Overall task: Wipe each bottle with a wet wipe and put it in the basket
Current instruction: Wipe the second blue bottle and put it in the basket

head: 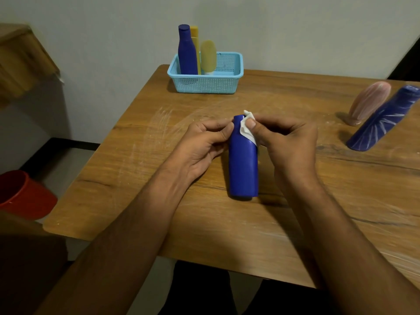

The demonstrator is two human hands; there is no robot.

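I see a wooden bench (295,178), a light blue basket (205,84) at its far edge holding three bottles. Mid-bench stands the blue bottle (243,164) – my left hand (202,146) pinches its neck, my right hand (288,142) presses a white wet wipe (246,130) against its shoulder. I'd steady the neck and wipe downward – turning it to reach every side.

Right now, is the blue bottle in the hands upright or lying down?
Upright: the blue bottle stands on its base on the table, cap end up, with the wet wipe pressed at its neck.
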